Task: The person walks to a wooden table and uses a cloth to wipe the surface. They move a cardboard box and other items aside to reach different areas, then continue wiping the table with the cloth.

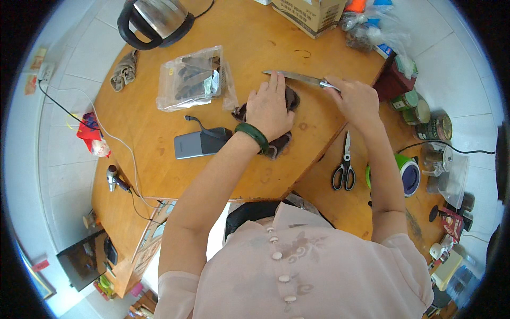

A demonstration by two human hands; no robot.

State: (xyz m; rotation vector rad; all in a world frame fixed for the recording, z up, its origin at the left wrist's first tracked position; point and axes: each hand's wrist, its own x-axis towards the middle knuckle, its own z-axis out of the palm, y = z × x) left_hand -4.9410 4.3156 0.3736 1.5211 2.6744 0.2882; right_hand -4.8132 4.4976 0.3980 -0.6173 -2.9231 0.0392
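Note:
A knife (pixel 298 77) with a pointed steel blade is held by its handle in my right hand (pixel 353 100), the blade pointing left across the wooden table. My left hand (pixel 268 109), with a dark green bangle at the wrist, lies with its fingers stretched out on a crumpled dark brown cloth (pixel 280 146). Its fingertips reach up to the blade; I cannot tell whether they touch it. The cloth is partly hidden under the left hand. Left of that hand is a clear plastic bag (pixel 194 80) with dark contents. A grey power bank (pixel 190 145) with a short black cable lies beside the left forearm.
A steel kettle (pixel 159 21) and a brownish rag (pixel 124 70) are at the far left. At the back stands a cardboard box (pixel 313 16). Black-handled scissors (pixel 345 167) and a green round device (pixel 406 175) lie near my right forearm, with several jars (pixel 433 125) along the wall.

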